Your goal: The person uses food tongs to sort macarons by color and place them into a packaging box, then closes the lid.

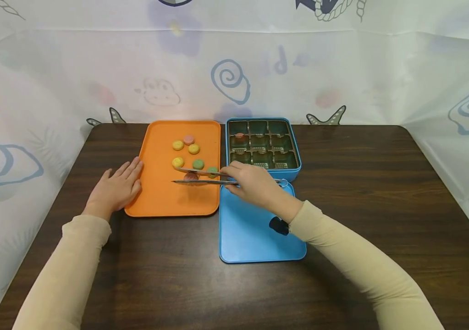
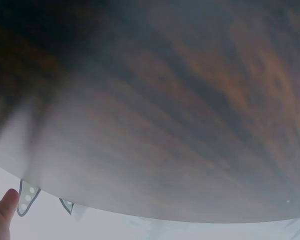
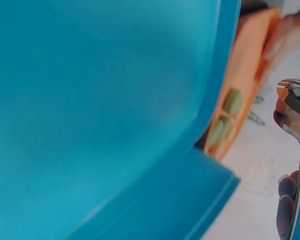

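Note:
My right hand (image 1: 251, 183) holds metal tongs (image 1: 205, 182) level above the orange tray (image 1: 164, 197). In the head view the tongs' two arms pass either side of a reddish-pink macaron (image 1: 190, 176); whether they touch it, I cannot tell. A green macaron (image 1: 212, 170) is partly covered by the upper arm. Further back lie another green macaron (image 1: 198, 164), a pink one (image 1: 189, 140) and several yellow macarons (image 1: 178, 162). My left hand (image 1: 114, 188) rests at the tray's left edge, fingers extended. The right wrist view shows the tongs' fork-and-spoon ends (image 3: 290, 107).
A blue box (image 1: 288, 174) with a dark divided insert (image 1: 259, 143) stands right of the tray. One pink piece (image 1: 239, 135) sits in a left compartment. In front lies a blue lid (image 1: 251, 238), under my right forearm. Dark wooden table (image 1: 362, 183); patterned white cloth (image 1: 267, 78) behind.

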The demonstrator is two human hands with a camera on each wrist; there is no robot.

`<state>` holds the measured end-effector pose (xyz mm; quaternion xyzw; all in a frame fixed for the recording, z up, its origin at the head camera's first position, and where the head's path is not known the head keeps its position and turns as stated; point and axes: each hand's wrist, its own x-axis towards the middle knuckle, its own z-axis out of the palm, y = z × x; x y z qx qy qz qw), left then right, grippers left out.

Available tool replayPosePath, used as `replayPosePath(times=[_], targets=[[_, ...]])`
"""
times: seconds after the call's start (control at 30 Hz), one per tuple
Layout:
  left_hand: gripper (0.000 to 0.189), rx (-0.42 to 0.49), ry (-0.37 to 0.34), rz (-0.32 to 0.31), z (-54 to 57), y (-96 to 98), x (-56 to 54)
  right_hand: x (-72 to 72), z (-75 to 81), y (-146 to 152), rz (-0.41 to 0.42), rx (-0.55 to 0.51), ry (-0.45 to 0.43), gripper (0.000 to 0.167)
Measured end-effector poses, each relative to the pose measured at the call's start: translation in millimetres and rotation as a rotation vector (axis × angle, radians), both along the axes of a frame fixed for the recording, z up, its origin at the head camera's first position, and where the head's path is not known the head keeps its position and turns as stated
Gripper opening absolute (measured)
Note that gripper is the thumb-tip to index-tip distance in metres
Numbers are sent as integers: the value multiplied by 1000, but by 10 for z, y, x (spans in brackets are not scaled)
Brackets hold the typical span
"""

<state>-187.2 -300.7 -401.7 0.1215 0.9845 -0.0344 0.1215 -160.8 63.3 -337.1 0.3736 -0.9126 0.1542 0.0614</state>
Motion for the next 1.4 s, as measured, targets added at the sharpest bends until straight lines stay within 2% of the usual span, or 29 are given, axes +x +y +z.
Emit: replayPosePath(times=[0.2, 0.47, 0.67, 0.9, 1.4], targets=[[60, -11, -1, 2, -13, -14, 0, -104, 105, 137, -46, -37, 69, 35], [61, -20, -14, 1, -31, -35, -7, -279, 196, 332, -180, -42, 52, 40], [60, -20, -16, -1, -25, -14, -1, -403, 117, 493, -262, -40, 27, 41], [60, -18, -22, 5, -9, 21, 5, -484, 13, 635, -338, -8, -9, 42], [59, -11, -16, 8, -12, 12, -4, -545, -20, 682, -361, 15, -53, 44]])
